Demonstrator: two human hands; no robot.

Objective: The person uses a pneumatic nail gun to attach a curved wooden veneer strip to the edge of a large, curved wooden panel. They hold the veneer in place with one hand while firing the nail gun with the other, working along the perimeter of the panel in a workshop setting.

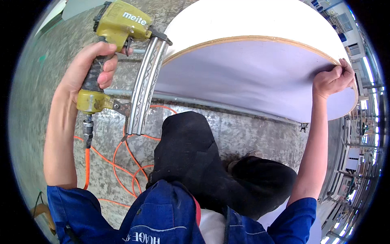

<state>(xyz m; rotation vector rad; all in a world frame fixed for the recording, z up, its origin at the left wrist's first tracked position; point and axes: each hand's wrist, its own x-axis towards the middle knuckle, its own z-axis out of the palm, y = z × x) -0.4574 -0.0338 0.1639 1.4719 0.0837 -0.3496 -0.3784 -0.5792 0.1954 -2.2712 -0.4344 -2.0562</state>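
Fingers (127, 51) awfully near that trigger (128, 42), yikes

Left hand (82, 61) grasps the nail gun (117, 26); right hand (332, 80) grips the rim of the curved white piece (252, 59) alongside. Stray squeeze could misfire, looped orange hose (87, 166) could snag.

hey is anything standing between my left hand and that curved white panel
Yes: the nail gun your left hand grips. In this view, its silver magazine stands between that hand and the panel.
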